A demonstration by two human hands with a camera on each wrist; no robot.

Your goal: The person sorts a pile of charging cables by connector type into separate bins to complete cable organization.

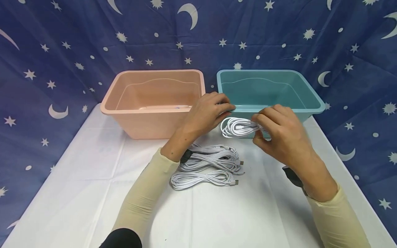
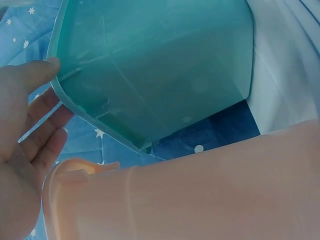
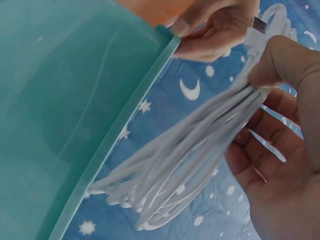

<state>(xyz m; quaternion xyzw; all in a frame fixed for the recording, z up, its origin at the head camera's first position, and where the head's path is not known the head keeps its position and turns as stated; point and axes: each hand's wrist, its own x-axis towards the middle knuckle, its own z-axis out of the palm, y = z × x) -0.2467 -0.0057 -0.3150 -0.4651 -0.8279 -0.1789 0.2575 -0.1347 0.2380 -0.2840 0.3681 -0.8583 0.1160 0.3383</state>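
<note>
My right hand [image 1: 280, 132] pinches a coiled white USB cable [image 1: 237, 127] between thumb and fingers, in front of the teal tub [image 1: 310, 111]. In the right wrist view the cable's loops [image 3: 170, 155] hang beside the tub's rim, and its USB plug [image 3: 256, 34] shows above the thumb. My left hand [image 1: 208, 112] holds the teal tub's rim near its front left corner. The left wrist view shows the thumb on the rim and the other fingers below it. More coiled white cables [image 1: 211, 162] lie on the table, partly behind my left wrist.
A pink tub [image 1: 152, 125] stands left of the teal one, with a narrow gap between them. Both stand at the back of the white-covered table [image 1: 93, 193]. Behind hangs a blue cloth [image 1: 211, 31] with moons and stars.
</note>
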